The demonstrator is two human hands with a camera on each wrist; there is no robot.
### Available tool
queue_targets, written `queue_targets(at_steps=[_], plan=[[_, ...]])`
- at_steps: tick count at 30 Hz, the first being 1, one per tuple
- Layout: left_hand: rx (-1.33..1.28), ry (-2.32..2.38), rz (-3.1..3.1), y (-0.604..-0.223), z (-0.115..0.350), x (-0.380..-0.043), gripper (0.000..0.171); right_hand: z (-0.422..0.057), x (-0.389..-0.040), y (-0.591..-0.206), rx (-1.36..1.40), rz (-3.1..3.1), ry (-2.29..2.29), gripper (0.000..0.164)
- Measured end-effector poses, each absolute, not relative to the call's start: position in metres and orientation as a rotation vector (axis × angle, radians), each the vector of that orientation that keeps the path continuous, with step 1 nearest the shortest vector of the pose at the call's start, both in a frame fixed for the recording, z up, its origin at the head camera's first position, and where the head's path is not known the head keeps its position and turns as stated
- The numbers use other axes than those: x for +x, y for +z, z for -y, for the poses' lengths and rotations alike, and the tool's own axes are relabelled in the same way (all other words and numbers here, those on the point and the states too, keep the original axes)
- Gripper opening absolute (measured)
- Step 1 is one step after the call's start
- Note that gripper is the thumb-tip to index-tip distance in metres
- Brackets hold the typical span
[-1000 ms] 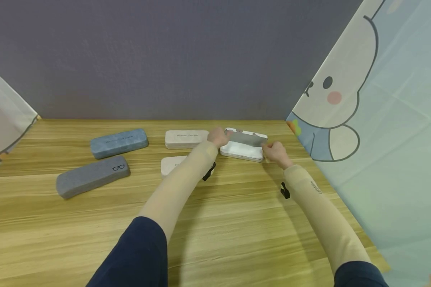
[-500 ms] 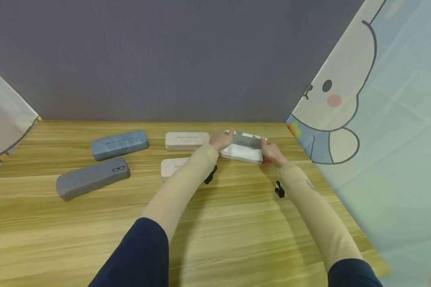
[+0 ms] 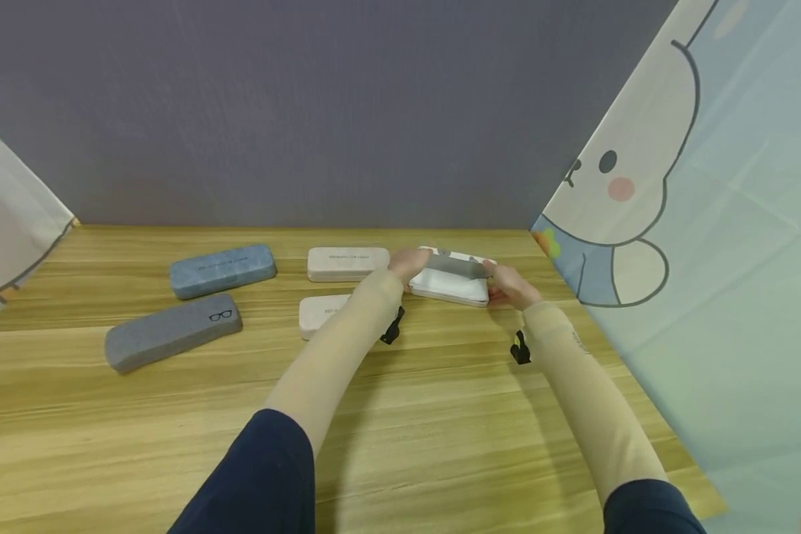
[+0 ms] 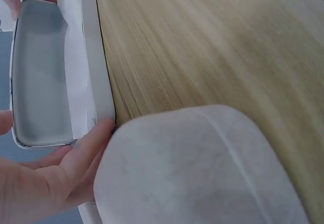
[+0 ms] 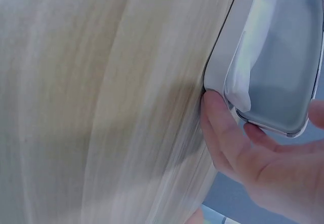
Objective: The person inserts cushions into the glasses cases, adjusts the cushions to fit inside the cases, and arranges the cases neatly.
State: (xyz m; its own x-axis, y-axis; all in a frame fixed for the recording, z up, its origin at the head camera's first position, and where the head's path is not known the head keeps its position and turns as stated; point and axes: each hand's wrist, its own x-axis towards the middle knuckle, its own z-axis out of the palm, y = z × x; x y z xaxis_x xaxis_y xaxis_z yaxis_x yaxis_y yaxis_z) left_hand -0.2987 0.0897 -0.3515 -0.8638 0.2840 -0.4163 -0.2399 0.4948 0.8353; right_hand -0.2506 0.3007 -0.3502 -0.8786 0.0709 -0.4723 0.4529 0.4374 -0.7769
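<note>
An opened white glasses case (image 3: 449, 285) lies at the back right of the table, its grey-lined lid (image 4: 40, 77) tilted up. A folded white cloth (image 5: 253, 41) lies in the base. My left hand (image 3: 409, 265) holds the case's left end, its fingers along the base and its thumb by the lid's edge. At the opposite end my right hand (image 3: 512, 286) grips in the same way; in the right wrist view its fingertips touch the base corner and the thumb is at the lid's rim.
Two pale cases, one at the back (image 3: 347, 264) and one in front (image 3: 322, 313), lie left of the hands; my left forearm partly covers the front one. Farther left are a blue case (image 3: 222, 271) and a grey case (image 3: 173, 331). A grey wall (image 3: 307, 111) stands behind the table (image 3: 440, 415).
My right hand has moved from the case's front right corner to around its right end. Both thumbs, raised half a second ago, have come down toward the lid's edge. The other cases stay put.
</note>
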Motion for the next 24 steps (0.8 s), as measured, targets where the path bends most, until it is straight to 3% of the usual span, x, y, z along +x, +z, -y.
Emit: queue_targets(at_steps=[24], plan=[[0.204,1.41,-2.196,-0.3563,-0.0852,-0.2932,0.053,-0.2961,-0.2451,-0.3468,0.368,-2.306,-1.395,0.06]])
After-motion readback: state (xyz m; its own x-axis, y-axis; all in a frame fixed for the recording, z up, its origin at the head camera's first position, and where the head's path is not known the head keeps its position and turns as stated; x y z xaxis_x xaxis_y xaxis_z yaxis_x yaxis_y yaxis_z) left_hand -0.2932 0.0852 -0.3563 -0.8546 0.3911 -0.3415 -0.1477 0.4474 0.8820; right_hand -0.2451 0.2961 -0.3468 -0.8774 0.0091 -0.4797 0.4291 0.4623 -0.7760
